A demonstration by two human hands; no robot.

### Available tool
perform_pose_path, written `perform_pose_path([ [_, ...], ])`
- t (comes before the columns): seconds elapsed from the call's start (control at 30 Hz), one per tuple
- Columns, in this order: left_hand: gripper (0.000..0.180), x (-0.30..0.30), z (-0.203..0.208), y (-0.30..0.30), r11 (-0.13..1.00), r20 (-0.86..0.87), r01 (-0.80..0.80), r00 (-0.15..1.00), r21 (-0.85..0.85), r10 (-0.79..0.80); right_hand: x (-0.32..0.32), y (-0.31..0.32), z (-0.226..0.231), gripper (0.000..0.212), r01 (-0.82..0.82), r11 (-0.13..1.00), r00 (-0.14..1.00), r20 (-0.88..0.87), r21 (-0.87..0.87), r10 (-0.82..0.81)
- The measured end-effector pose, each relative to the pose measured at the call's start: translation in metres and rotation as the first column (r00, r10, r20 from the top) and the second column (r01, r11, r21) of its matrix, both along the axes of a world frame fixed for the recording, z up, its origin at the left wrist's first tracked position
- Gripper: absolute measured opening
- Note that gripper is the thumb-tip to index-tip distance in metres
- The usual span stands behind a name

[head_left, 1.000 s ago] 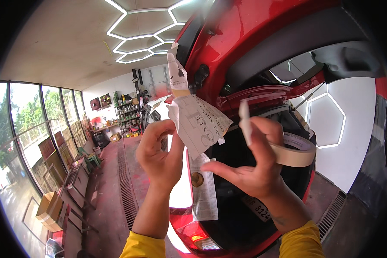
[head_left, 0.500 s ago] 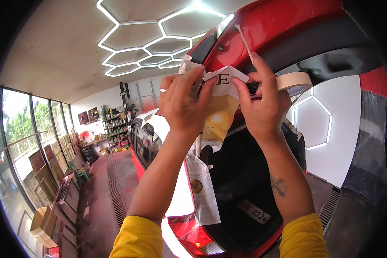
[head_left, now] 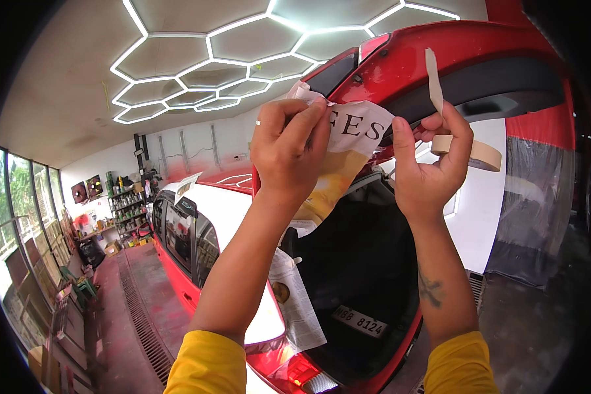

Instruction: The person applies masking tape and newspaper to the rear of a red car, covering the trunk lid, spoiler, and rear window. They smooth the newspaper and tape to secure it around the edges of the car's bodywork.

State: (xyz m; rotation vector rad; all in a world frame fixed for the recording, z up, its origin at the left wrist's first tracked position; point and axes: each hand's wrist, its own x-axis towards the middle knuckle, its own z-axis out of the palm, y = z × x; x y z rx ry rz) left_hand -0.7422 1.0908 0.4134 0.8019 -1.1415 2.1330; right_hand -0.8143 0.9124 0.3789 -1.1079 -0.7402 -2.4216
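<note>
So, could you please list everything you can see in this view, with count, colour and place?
newspaper sheet: one, white and yellow, pressed against the edge of the raised hatch
second newspaper sheet: one, white, hanging beside the tail light
masking tape roll: one, beige, in the right hand, a loose strip sticking up from it
car: one, red with a white-covered side, hatch raised overhead
number plate: one, white, low in the open rear
ceiling lights: hexagon grid, white, overhead
shelves: far left wall, loaded with small items
plastic sheeting: clear, hanging at right
left hand: flat on the newspaper sheet, ring on one finger
right hand: holding the masking tape roll
</note>
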Motion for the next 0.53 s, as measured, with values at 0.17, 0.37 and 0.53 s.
perform_pose_path([
  [0.17, 0.026, 0.0, -0.001, -0.001, 0.991, -0.097, 0.134, 0.986, 0.002, -0.133, -0.044, 0.009, 0.008, 0.025, 0.015, 0.944, 0.953, -0.28, -0.331, -0.114],
  [0.37, 0.022, 0.001, 0.001, -0.004, 0.985, -0.119, 0.17, 0.978, -0.032, -0.173, -0.035, 0.03, 0.023, 0.023, 0.132, 0.988, 0.933, -0.327, -0.079, -0.151],
  [0.53, 0.02, 0.0, 0.002, -0.004, 0.961, -0.178, 0.276, 0.945, -0.016, -0.275, -0.025, 0.039, 0.024, 0.024, 0.091, 0.996, 0.936, -0.342, -0.009, -0.088],
])
